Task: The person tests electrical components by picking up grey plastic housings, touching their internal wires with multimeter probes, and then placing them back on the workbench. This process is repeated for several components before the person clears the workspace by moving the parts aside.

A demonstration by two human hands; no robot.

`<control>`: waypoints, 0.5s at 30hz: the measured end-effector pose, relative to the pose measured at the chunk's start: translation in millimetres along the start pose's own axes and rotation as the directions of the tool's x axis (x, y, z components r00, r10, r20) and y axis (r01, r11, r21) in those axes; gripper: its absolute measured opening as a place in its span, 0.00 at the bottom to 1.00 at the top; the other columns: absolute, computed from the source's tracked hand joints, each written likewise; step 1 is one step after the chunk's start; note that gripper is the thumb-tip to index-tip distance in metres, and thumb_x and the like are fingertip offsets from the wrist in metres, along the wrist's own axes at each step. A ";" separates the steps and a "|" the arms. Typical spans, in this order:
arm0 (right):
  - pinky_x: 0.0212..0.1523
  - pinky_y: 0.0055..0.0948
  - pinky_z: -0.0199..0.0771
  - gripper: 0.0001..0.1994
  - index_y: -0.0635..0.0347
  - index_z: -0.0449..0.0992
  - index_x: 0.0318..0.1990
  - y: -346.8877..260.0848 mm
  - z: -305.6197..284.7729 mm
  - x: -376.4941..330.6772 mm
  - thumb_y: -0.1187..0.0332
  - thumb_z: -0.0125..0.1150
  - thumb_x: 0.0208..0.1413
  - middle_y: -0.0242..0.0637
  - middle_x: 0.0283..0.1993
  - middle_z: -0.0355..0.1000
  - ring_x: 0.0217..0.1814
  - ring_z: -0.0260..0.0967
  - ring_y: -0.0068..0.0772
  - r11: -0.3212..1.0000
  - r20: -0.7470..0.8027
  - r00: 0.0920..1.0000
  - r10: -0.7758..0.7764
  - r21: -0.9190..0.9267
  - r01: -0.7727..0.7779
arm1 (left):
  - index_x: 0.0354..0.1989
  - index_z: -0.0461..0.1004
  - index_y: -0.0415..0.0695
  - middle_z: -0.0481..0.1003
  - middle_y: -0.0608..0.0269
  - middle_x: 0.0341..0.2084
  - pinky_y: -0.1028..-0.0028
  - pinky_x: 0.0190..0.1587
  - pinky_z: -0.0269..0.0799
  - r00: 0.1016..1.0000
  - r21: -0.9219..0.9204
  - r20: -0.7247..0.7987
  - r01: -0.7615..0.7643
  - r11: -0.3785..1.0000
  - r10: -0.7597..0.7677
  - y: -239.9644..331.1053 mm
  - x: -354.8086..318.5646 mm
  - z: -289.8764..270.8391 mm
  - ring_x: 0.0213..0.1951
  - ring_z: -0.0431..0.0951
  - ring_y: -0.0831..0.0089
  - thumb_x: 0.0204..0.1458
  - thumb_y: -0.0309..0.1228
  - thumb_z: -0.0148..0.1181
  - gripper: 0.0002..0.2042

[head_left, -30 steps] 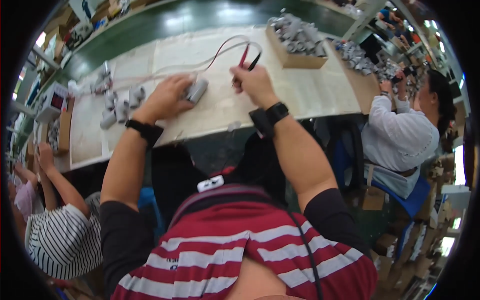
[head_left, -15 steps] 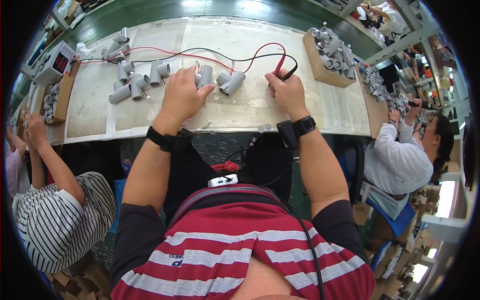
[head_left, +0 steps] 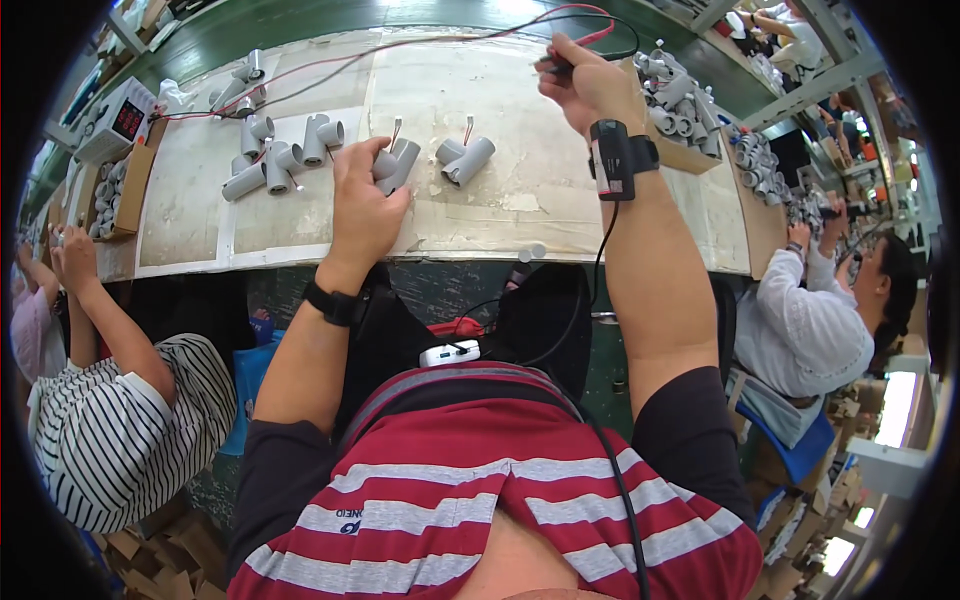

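Grey cylinders (head_left: 470, 163) showing on an off-white desk (head_left: 500, 222)

One wire (head_left: 611, 20) is showing red, a second wire (head_left: 637, 40) black. The wearer's shirt (head_left: 500, 428) is showing crimson and pale-grey stripes, the sleeves (head_left: 695, 425) black. A co-worker's top (head_left: 115, 445) is displaying thin black-and-white stripes. A cardboard box (head_left: 692, 156) is looking tan.

Worktable (head_left: 490, 220), from where I stand: pale covering, scuffed, with peeling patches toward the near edge. Left half: loose cluster of grey tubular fittings (head_left: 278, 170). Centre: one forked grey fitting (head_left: 468, 160) on its side, thin wires behind. Second fitting (head_left: 402, 165) just left of it, partly covered. Right: open cardboard carton (head_left: 690, 157). Left-end carton (head_left: 140, 190) probably on the same top; view distorted there.
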State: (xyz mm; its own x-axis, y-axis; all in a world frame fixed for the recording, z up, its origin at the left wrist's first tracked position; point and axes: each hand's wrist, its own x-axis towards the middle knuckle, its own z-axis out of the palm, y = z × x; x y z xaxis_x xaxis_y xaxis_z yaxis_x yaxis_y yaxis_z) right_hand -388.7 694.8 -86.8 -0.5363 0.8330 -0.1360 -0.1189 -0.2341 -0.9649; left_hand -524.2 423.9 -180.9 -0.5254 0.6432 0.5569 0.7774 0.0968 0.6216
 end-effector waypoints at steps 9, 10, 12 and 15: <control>0.25 0.27 0.78 0.12 0.65 0.79 0.38 100.4 110.7 -101.0 0.63 0.65 0.66 0.39 0.30 0.77 0.24 0.73 0.28 0.987 0.082 0.991 0.103 0.118 -0.112 | 0.64 0.64 0.40 0.72 0.54 0.53 0.70 0.56 0.72 0.927 -0.589 0.114 0.352 0.727 -0.357 -15.3 -28.3 -15.7 0.50 0.75 0.70 0.54 0.21 0.67 0.28; 0.25 0.27 0.78 0.12 0.66 0.79 0.38 105.0 113.1 -104.4 0.63 0.66 0.65 0.38 0.30 0.77 0.23 0.73 0.28 0.995 0.074 0.996 0.042 0.083 -0.048 | 0.64 0.63 0.40 0.73 0.54 0.52 0.70 0.56 0.72 0.928 -0.593 0.119 0.351 0.724 -0.352 -18.4 -29.2 -14.5 0.50 0.76 0.70 0.55 0.21 0.66 0.28; 0.25 0.27 0.78 0.12 0.66 0.79 0.38 112.1 110.2 -99.1 0.63 0.66 0.65 0.38 0.29 0.77 0.23 0.73 0.27 0.999 0.071 0.997 -0.017 0.044 0.014 | 0.65 0.63 0.40 0.73 0.54 0.51 0.70 0.56 0.72 0.928 -0.598 0.123 0.352 0.720 -0.351 -18.1 -28.9 -12.4 0.50 0.76 0.69 0.55 0.21 0.66 0.29; 0.25 0.26 0.78 0.12 0.67 0.80 0.37 110.3 85.8 -68.4 0.65 0.67 0.64 0.36 0.29 0.77 0.24 0.73 0.24 0.980 0.028 0.991 -0.128 -0.149 0.131 | 0.63 0.67 0.38 0.76 0.56 0.47 0.71 0.52 0.74 0.925 -0.537 0.087 0.357 0.764 -0.371 -13.0 -27.6 -11.0 0.46 0.78 0.71 0.55 0.25 0.66 0.26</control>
State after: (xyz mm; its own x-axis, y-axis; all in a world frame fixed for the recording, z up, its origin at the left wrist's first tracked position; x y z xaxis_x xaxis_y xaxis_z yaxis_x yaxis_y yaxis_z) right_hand -436.9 569.0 -164.6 -0.5397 0.8418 -0.0050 -0.0622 -0.0459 -0.9970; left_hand -523.6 396.5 -198.2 -0.7441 0.6249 0.2365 0.2206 -0.1043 0.9698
